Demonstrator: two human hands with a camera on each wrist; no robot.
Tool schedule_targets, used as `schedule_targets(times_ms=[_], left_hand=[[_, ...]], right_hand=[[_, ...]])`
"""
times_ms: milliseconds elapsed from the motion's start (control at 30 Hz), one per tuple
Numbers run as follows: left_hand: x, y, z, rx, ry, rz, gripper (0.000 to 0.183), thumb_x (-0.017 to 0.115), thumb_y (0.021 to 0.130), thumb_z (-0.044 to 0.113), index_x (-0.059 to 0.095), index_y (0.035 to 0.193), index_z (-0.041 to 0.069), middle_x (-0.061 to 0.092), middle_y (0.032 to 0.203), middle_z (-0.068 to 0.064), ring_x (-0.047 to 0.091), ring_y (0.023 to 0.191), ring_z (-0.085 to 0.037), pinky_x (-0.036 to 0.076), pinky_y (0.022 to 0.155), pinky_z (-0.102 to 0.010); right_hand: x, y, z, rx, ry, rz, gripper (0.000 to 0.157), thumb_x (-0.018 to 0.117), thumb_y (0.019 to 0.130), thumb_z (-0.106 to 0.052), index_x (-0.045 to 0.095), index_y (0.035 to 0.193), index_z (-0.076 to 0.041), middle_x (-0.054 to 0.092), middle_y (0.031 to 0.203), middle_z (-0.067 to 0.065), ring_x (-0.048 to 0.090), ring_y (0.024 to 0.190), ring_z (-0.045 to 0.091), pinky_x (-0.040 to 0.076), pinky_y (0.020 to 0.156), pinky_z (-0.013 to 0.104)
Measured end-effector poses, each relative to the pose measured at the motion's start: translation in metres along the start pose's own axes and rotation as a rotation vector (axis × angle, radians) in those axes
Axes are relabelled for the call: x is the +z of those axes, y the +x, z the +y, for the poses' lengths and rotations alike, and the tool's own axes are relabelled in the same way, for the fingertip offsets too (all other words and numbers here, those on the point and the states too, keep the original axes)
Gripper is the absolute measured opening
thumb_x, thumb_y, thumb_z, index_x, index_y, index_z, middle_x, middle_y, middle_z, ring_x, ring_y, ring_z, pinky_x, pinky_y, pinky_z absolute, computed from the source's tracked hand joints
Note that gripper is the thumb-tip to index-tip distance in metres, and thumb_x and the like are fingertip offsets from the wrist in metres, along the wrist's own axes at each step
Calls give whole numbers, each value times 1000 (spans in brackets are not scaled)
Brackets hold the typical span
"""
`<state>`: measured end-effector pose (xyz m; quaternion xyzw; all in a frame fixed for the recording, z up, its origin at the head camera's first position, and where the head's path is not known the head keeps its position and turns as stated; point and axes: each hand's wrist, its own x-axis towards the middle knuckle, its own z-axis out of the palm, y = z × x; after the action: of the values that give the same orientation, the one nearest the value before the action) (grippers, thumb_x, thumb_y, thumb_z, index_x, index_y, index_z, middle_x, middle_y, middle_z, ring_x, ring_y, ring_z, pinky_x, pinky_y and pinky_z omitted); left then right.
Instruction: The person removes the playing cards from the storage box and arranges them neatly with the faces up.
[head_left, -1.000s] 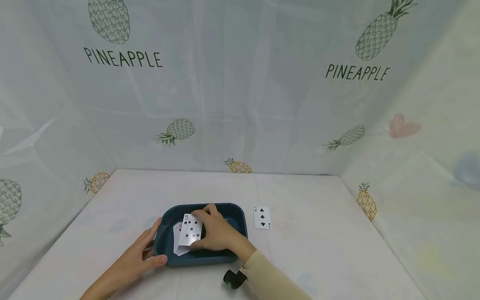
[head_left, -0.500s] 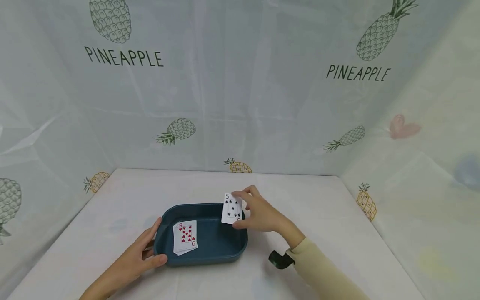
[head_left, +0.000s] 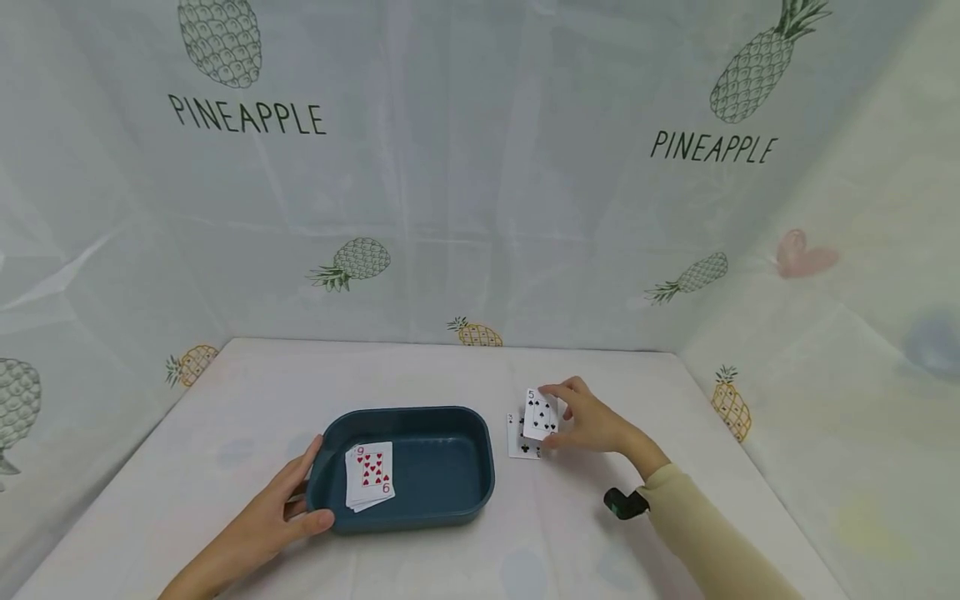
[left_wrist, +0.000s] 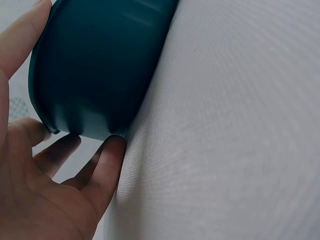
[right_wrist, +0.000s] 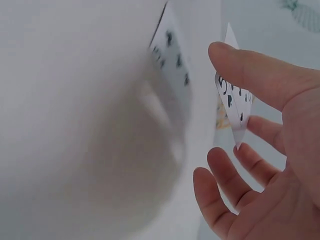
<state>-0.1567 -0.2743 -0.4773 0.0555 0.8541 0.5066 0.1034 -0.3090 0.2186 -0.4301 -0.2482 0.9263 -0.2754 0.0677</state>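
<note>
My left hand (head_left: 262, 525) holds the left end of a dark blue tray (head_left: 446, 479), fingers and thumb spread along its wall. In the left wrist view the fingertips touch the tray's side close to the cloth. To the right of the tray, my right hand (head_left: 596, 421) pinches a playing card (head_left: 535, 417) marked 5 with spades between thumb and fingers. That card hangs just above a three of clubs (head_left: 514, 448) on the table and partly covers it. In the right wrist view a gap separates the held card (right_wrist: 235, 100) from the three of clubs (right_wrist: 172, 60).
Inside the tray, on its left, lies a small loose pile of cards topped by a nine of hearts (head_left: 373, 467). A white cloth covers the table (head_left: 405, 375). Pineapple-printed sheets (head_left: 480, 183) rise at the back and sides. A dark device (head_left: 625, 503) sits at the right wrist.
My right hand has lifted the spades card off the pile and carried it right, out of the tray, to over the three of clubs. The nine of hearts is uncovered. My left hand stays put.
</note>
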Motion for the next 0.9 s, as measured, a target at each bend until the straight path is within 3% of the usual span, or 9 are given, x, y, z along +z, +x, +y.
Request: schedule_targets(times_ms=[333, 700, 900], left_hand=[[0, -1, -1, 0, -3, -1, 103, 76, 100, 32, 3, 173, 27, 13, 173, -26, 52, 142, -40, 47, 96, -10], [0, 0, -2, 4, -5, -1, 103, 76, 101, 32, 3, 173, 28, 14, 173, -26, 52, 143, -41, 54, 102, -23], [-1, -2, -1, 2, -19, -10, 104, 76, 100, 31, 2, 173, 30, 11, 173, -27, 50, 144, -43, 52, 100, -17]], right_hand=[[3, -4, 33, 19, -18, -101, 87, 95, 80, -31, 55, 154, -10, 48, 128, 10, 51, 106, 23, 48, 87, 33], [-1, -5, 40, 56, -17, -184, 87, 94, 80, -35, 55, 154, -13, 44, 133, 10, 46, 110, 25, 44, 93, 40], [-1, -5, 40, 80, 10, -208, 87, 94, 80, -31, 54, 156, -15, 42, 136, 10, 45, 113, 26, 43, 95, 43]])
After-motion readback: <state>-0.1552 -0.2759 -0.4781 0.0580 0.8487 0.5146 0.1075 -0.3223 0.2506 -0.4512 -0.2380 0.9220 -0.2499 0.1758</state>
